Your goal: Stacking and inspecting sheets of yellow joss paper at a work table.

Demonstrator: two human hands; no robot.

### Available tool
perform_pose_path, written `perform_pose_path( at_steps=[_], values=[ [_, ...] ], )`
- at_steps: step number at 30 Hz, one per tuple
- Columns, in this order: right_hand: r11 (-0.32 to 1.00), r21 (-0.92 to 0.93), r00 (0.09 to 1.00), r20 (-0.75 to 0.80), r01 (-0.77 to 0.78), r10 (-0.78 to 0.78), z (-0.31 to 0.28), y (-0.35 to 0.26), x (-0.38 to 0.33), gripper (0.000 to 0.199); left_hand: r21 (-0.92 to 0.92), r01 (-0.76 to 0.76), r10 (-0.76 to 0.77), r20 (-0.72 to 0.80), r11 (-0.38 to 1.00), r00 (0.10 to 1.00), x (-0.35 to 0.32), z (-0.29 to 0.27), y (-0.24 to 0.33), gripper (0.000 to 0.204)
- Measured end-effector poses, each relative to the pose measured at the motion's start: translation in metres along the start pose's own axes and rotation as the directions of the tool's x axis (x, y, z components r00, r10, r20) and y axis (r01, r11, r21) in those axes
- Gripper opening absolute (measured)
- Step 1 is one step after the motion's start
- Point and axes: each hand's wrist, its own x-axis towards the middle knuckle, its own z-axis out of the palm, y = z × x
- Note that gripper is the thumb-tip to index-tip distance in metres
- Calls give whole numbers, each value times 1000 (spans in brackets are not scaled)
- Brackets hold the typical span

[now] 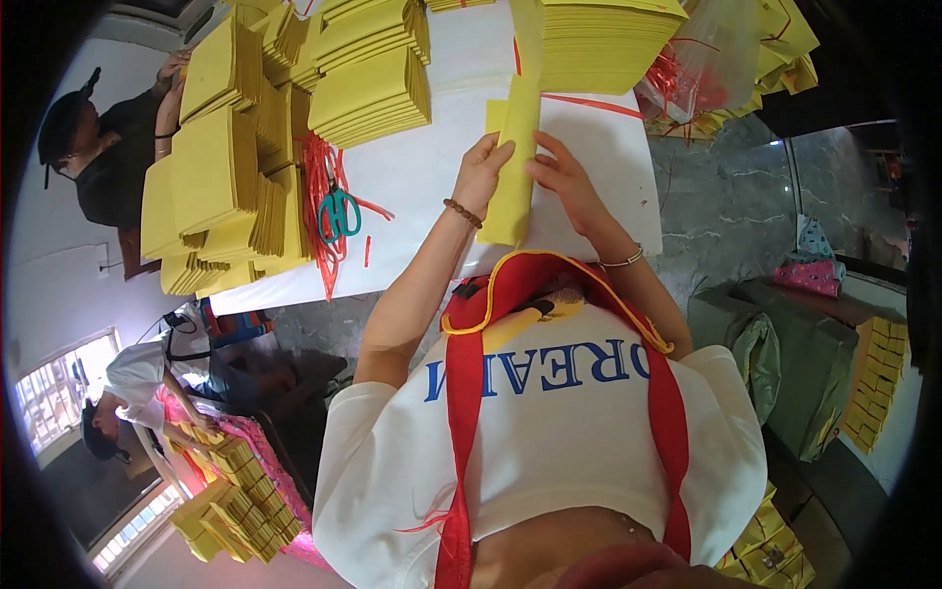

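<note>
Apparently the step in hand is folding or flattening: a long yellow paper strip (510, 191) lies between the hands, running away beyond the fingertips. The left hand (479, 173) grips its left edge, thumb on top; the right hand (569, 188) has fingers loosely parted at the right edge, though whether they press, I cannot tell. Beyond the right fingers sits a thick yellow stack (601, 49); well left of the left fingers lie teal scissors (340, 216). Next probably calls for a steady left grip while the right fingers smooth the edge.
</note>
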Motion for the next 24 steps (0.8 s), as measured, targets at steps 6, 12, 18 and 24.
perform_pose_path(
  at_steps=[6, 12, 18, 24],
  values=[
    [877, 465, 990, -17, -118, 142, -5, 23, 15, 45, -113, -28, 22, -53, 993, 998, 5, -12, -27, 22],
    [843, 526, 992, 27, -116, 120, 10, 31, 18, 39, -207, -66, 51, -77, 976, 996, 13, -17, -39, 19],
    [795, 592, 990, 42, -132, 134, 16, 43, 27, 38, -145, -128, 110, -129, 981, 986, 17, -18, -38, 16],
    [801, 584, 991, 58, -132, 121, 20, 43, 28, 38, -172, -134, 103, -177, 976, 979, 14, -17, -38, 16]
  ],
)
